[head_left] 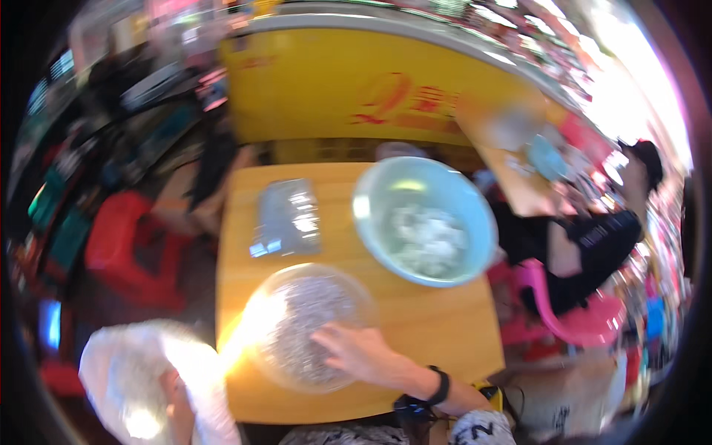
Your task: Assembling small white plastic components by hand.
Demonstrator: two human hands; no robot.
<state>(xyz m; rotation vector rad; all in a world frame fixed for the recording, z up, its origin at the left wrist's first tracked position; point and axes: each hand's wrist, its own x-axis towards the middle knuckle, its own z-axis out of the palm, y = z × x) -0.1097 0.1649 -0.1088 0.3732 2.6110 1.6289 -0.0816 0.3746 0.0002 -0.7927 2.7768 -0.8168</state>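
Right hand (354, 350) spread flat in clear bowl (310, 326) of grey bits, grasping nothing. Left hand (178, 397) apparently clutching white bag (144, 378). Blue bowl (424, 220) far right holds pale pieces.

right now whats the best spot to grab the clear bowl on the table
Probably the near-left rim of the clear bowl, from the table's near edge. The right hand already lies inside it on the right, the pale blue bowl crowds the far right, and the wide shallow shape offers only the rim.
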